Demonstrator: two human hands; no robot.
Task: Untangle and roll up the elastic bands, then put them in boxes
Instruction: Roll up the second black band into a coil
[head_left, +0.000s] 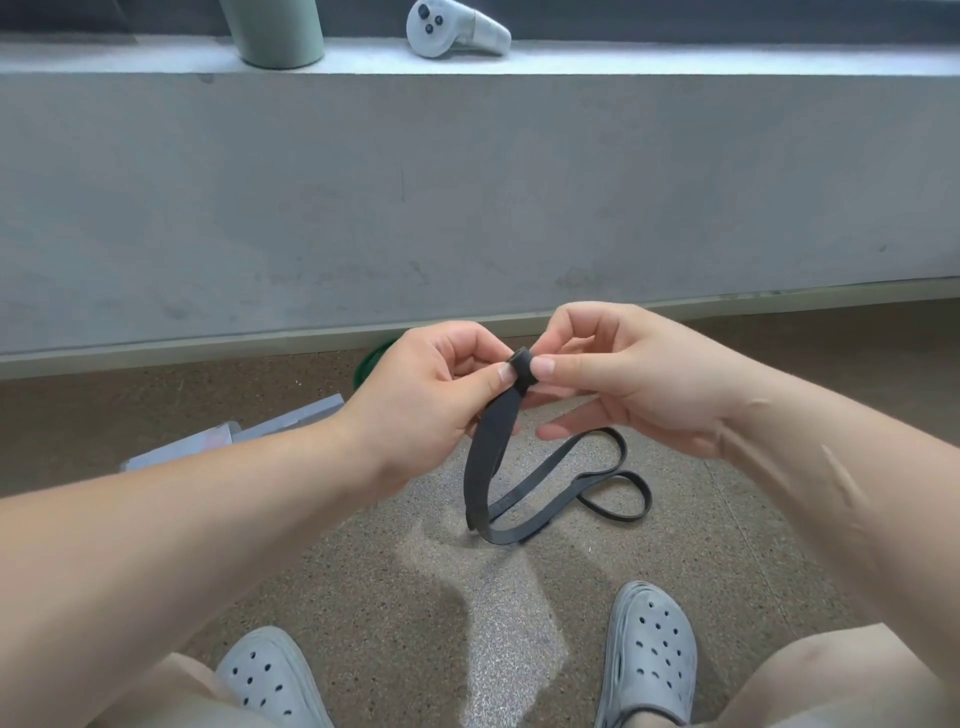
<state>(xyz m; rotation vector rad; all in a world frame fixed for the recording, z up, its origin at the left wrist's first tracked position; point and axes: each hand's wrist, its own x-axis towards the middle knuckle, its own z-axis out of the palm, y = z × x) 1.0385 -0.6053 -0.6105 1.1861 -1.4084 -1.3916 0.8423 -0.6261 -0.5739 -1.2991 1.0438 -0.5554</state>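
A dark grey elastic band (488, 467) hangs from my hands, and its far loop lies on the speckled floor (519, 623). One end of the band is wound into a small tight roll at the top. My left hand (431, 384) pinches that roll from the left with thumb and fingers. From the right, my right hand (623, 369) pinches the same roll, thumb tip against it. A green band (375, 358) peeks out behind my left hand. A clear box (228, 436) lies on the floor, partly hidden by my left forearm.
A grey concrete ledge (467, 182) rises ahead, with a pale green cup (272, 31) and a white handheld controller (454, 28) on top. My two grey clogs (649, 654) stand on the floor at the bottom.
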